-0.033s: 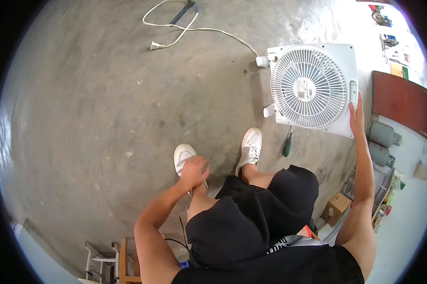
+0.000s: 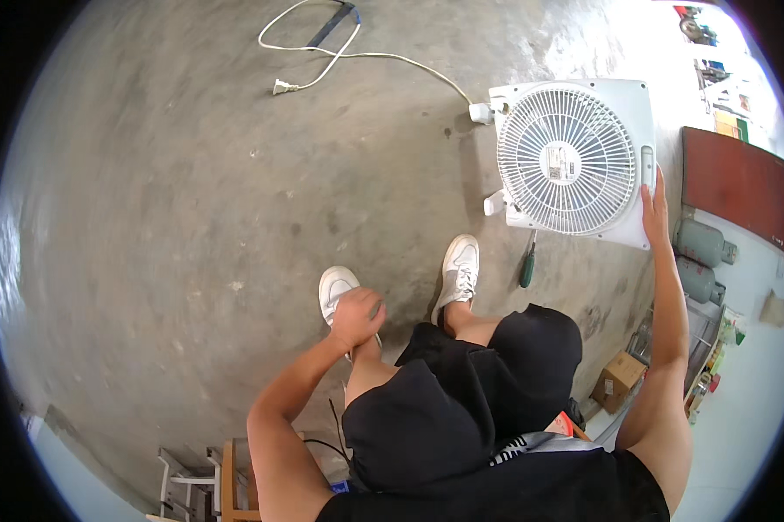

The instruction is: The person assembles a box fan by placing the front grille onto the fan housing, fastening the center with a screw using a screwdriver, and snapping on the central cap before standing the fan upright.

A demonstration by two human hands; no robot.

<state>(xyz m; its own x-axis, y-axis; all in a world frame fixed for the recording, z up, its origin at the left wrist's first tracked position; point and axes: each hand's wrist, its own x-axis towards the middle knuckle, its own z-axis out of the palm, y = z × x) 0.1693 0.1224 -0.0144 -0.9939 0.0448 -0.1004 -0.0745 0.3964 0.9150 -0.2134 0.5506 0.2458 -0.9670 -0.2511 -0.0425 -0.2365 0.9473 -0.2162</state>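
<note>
A white box fan (image 2: 631,96) with a round wire grille stands or lies on the floor to the right, with its grille facing up toward me. My right hand (image 2: 655,209) is closed on its right edge, below the slotted handle, with the thumb on the grille side; the other fingers are partly hidden. Two white feet stick out from the fan's left side. Near my left lower leg, above the white shoe, my left hand (image 2: 357,318) is curled closed. A small greyish patch shows at its fingers, too unclear to name. A green-handled screwdriver (image 2: 527,269) lies just below the fan, its tip near the casing.
A pale power cord (image 2: 409,61) runs from the fan to a plug (image 2: 284,87) on the concrete floor. A dark strip (image 2: 331,26) lies by its loop. Grey gas cylinders (image 2: 703,244), a cardboard box (image 2: 619,381) and a reddish-brown panel (image 2: 731,187) line the right; stools (image 2: 235,478) stand lower left.
</note>
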